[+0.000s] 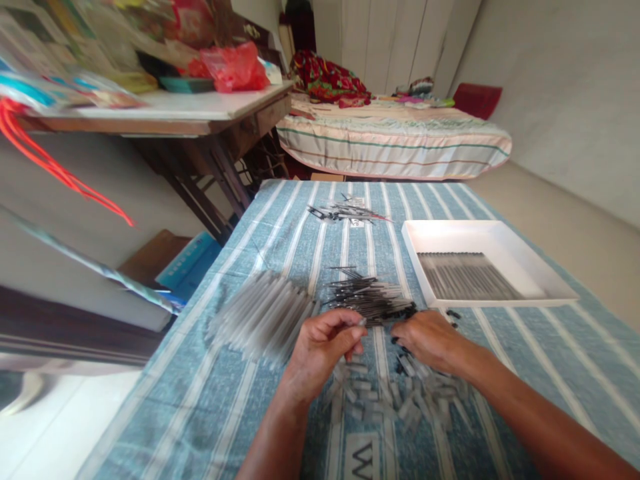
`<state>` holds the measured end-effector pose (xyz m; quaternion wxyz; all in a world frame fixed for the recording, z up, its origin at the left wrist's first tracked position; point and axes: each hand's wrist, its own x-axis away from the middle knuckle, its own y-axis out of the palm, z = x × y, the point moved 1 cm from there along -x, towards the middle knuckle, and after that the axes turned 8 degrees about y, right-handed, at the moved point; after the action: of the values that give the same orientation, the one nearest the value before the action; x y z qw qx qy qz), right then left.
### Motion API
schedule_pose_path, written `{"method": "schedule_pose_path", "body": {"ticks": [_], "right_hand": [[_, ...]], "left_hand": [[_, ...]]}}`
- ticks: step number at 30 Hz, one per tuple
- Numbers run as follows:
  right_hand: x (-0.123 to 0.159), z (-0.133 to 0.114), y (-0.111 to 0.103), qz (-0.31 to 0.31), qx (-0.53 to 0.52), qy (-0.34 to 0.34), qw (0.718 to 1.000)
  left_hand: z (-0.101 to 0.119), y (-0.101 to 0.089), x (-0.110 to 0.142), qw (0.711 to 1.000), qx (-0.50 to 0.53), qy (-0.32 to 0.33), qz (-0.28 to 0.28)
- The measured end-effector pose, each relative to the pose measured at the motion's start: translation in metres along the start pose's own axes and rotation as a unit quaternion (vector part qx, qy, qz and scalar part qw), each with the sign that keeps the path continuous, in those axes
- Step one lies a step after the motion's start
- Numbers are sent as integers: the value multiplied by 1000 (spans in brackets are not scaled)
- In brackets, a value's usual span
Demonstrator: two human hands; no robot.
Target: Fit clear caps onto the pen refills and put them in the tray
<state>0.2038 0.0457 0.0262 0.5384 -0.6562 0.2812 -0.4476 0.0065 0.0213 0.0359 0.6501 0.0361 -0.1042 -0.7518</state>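
My left hand [330,340] is closed in a pinch, and a small pale tip shows at its fingertips; the rest of what it holds is hidden. Just right of it, my right hand [425,339] points down with bent fingers among small black plugs [401,363]; whether one is between the fingers is hidden. Beyond both hands lies a heap of thin dark pen refills [367,297]. To the left is a stack of translucent pen barrels [265,317]. Short clear caps [410,407] are scattered nearer me, below the hands.
A white tray [530,267] at the right holds a row of pens [463,277]. Another small pile of refills [345,212] lies toward the table's far end. A cluttered desk [200,123] stands at the left, with a bed [400,137] beyond the striped tablecloth [200,373].
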Motion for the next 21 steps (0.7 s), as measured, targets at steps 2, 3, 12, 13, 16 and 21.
{"method": "schedule_pose_path", "body": {"ticks": [2, 3, 12, 13, 16, 21], "right_hand": [[0, -1, -1, 0, -19, -6, 1000], [0, -1, -2, 4, -38, -8, 999], [15, -1, -18, 76, -276, -49, 957], [16, -2, -20, 83, -271, -54, 957], [17, -5, -24, 97, -230, -67, 966], [18, -9, -27, 95, -156, -96, 978]], "left_hand": [[0, 0, 0, 1000, -10, -11, -6], [1, 1, 0, 1000, -15, -18, -8], [4, 11, 3, 995, -62, -40, -69], [2, 11, 3, 995, -60, -38, -75], [-1, 12, 3, 994, -58, -28, -92], [-3, 11, 2, 992, -65, -20, -109]]}}
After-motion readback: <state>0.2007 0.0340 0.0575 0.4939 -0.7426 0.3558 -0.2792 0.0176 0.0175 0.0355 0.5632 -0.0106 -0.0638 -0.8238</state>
